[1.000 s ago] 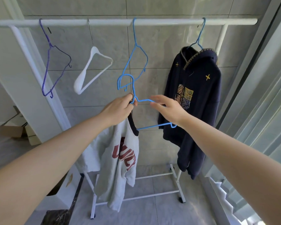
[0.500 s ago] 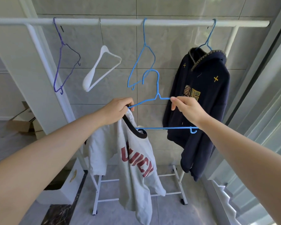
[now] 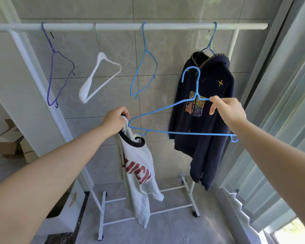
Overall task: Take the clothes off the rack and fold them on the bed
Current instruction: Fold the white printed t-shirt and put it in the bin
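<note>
Left hand (image 3: 115, 118) grips white shirt (image 3: 139, 166); right hand (image 3: 226, 111) pinches its freed blue hanger (image 3: 176, 120). We still face navy hoodie (image 3: 206, 110) on rack (image 3: 130, 26); folding not begun.

The rack (image 3: 130, 26) at the top of the frame looks like smooth white-painted metal. The blue hanger (image 3: 167, 132) mid-frame is thin coated wire with a slight sheen. The white shirt (image 3: 139, 166) below it is soft matt cloth, as is the navy hoodie (image 3: 211, 138) at right. The white hanger (image 3: 97, 80) upper left seems smooth plastic. The wall tiles (image 3: 174, 7) behind are glossy.
</note>
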